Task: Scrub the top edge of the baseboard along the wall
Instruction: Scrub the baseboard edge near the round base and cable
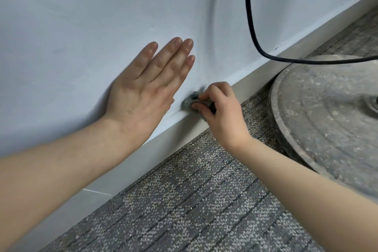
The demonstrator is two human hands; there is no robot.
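The baseboard (180, 131) runs from near left to far right along the foot of the wall (81, 26). The right hand (223, 112) pinches a grey scouring pad (189, 101) (blurred) on its top edge. The left hand (143, 96) lies flat on the wall just beside, fingers straight.

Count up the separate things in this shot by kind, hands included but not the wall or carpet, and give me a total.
Hands: 2, the left hand flat on the wall, the right hand gripping the pad
scrubbing pad: 1
baseboard: 1
black cable: 1
round dusty disc: 1
Total: 6
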